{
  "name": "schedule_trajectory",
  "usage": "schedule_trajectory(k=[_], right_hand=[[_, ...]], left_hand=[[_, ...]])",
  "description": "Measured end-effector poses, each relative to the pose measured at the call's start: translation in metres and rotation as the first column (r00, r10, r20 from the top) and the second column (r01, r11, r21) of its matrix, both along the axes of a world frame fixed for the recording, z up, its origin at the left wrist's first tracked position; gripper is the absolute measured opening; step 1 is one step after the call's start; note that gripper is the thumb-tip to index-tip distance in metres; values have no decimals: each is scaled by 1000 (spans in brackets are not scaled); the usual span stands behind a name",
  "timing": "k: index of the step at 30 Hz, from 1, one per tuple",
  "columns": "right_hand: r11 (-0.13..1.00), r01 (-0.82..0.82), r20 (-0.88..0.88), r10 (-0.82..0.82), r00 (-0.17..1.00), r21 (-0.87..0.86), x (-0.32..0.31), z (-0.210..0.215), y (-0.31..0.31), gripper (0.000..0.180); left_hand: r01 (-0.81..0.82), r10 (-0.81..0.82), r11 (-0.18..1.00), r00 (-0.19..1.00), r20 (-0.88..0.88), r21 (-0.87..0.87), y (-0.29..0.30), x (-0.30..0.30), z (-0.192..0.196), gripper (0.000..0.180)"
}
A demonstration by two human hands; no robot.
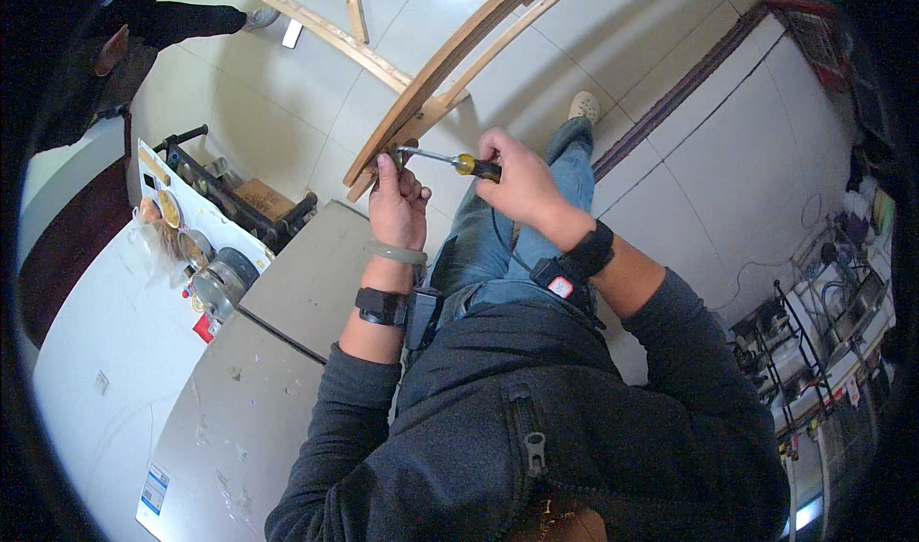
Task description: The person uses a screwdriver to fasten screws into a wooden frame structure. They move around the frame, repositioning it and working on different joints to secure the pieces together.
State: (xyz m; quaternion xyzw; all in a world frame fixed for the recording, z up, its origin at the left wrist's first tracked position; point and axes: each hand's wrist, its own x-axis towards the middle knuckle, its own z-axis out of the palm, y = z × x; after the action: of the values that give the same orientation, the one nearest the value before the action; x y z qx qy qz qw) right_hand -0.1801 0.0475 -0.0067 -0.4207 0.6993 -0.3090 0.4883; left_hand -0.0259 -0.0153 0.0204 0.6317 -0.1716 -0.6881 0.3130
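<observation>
My right hand (522,183) is closed round the yellow and black handle of a screwdriver (469,166). Its metal shaft points left, with the tip at a small metal fitting (397,154) near the end of a wooden frame (421,87). At that same end, my left hand (397,207) has its fingers curled and its thumb raised against the fitting. The fingers partly cover the fitting, so its exact shape is hard to make out. The frame's long bars slope up and away to the right.
A pale wooden bar (330,34) crosses the tiled floor behind the frame. Beside my left arm stands a grey cabinet-like appliance (278,350). Metal pots (225,279) sit at the left. Another person's dark-trousered leg (196,25) shows at upper left. A cluttered rack (814,331) stands right.
</observation>
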Motion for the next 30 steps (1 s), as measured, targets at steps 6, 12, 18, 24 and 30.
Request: schedule_trajectory(k=[6, 12, 18, 24, 30], right_hand=[[991, 132, 169, -131, 977, 4, 12, -5, -17, 20], [981, 185, 410, -146, 900, -56, 41, -13, -48, 21], [974, 217, 364, -180, 914, -62, 29, -33, -10, 16], [810, 419, 285, -550, 785, 409, -28, -67, 71, 17], [422, 766, 263, -906, 333, 485, -100, -90, 117, 12]], left_hand=[[430, -313, 884, 837, 448, -185, 8, 8, -4, 38], [550, -354, 798, 758, 548, -245, 9, 19, -9, 37], [640, -442, 746, 683, 581, -185, 12, 26, -8, 33], [728, -702, 685, 672, 233, -35, 20, 22, -18, 31], [844, -833, 535, 521, 188, 34, 37, 13, -52, 37]])
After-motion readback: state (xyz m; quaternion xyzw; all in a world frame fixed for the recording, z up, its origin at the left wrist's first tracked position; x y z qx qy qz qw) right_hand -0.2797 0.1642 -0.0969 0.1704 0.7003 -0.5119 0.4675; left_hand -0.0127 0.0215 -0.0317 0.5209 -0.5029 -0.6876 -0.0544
